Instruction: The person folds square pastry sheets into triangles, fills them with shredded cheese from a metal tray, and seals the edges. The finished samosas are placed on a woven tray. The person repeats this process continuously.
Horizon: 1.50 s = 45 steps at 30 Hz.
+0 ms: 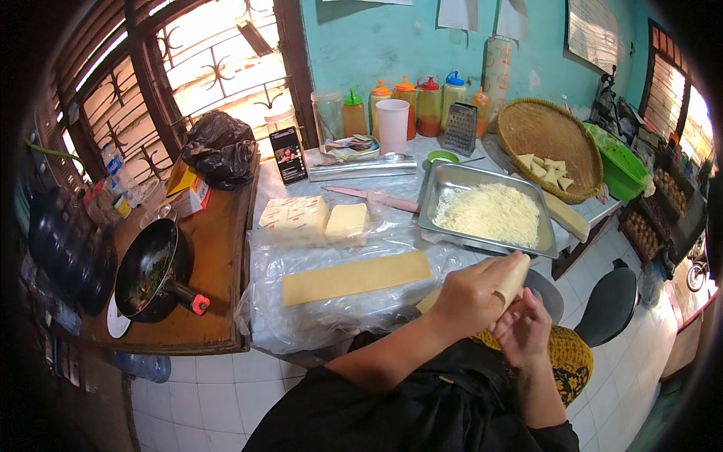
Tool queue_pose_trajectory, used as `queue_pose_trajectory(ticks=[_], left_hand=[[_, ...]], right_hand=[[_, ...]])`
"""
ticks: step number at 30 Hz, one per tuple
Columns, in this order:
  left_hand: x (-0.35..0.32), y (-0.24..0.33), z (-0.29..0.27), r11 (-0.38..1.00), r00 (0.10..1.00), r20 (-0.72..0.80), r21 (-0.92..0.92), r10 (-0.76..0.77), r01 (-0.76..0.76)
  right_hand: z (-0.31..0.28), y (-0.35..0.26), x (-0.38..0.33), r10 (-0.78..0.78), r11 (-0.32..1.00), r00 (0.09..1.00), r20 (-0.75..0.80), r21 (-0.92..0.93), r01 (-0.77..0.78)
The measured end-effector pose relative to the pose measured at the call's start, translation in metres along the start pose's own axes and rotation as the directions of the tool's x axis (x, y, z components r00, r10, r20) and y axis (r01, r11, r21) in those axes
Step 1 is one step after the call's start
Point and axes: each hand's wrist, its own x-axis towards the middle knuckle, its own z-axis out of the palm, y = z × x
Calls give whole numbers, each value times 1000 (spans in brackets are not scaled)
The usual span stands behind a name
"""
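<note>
In front of my body, my left hand point(473, 295) grips a pale folded piece of dough sheet point(512, 282) from above. My right hand point(523, 330) curls against its lower side, palm up. Under my left hand lies the edge of another dough piece point(428, 301). To the left, a long flat dough strip point(354, 277) rests on clear plastic. Just beyond my hands stands a metal tray point(488, 242) of shredded cheese-like white strands point(493, 215). A wrapped pale block point(294, 217) and a smaller cut block point(347, 221) sit behind the strip, near a pink knife point(376, 198).
A woven round tray point(550, 124) with several folded dough triangles point(553, 173) is at the back right. Sauce bottles point(429, 109), a box grater point(459, 128) and a propped phone point(288, 156) line the back. A black pan point(154, 267) is on the wooden table at left.
</note>
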Motion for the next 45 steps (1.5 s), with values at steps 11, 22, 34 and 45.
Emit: queue_pose_trajectory(ticks=[11,22,34,45], left_hand=[[-9,2,-3,999,999,-17,23,-28,29],[-17,12,2,994,994,85,-79,-68,75],[-41,-2,20,995,981,167,30,-97,93],[-56,-24,40,831,866,475,-413,-154,374]], right_hand=[[3,43,-9,-354,935,907,-230,-64,349],[1,35,-17,112,972,983,148,187,-139],[-27,17,9,-46,899,998,-37,435,58],[-54,-13,-6,-144,956,989,22,262,133]])
